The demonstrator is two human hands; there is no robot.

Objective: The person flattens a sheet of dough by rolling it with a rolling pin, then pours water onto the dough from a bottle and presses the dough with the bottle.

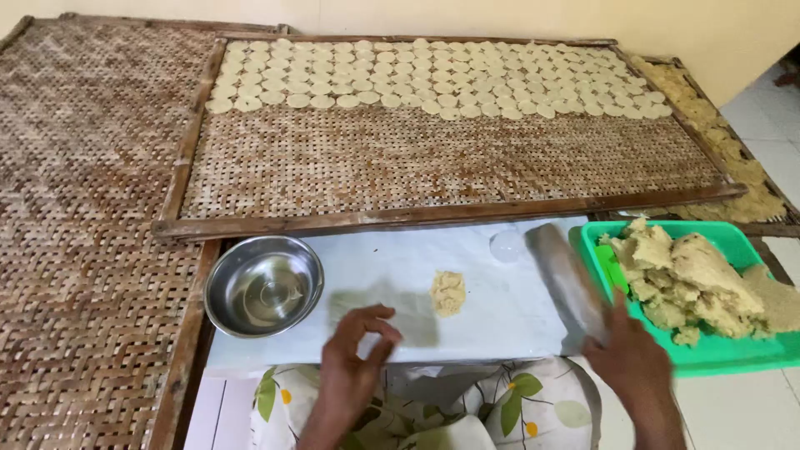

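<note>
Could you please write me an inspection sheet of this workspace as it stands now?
Surface: a white board across the lap, woven mats beside it.
Job's things: a small dough lump on the board; a transparent plastic sheet beside it; a flat press; a green tray of dough chunks; a steel bowl holding some liquid.
Clutter: nothing seen.
Hands: left hand pinches the sheet's edge; right hand grips the press.
Cables: nothing seen.
Surroundings: a framed woven rack with rows of pale flattened discs at its far end; a pale tiled floor.
</note>
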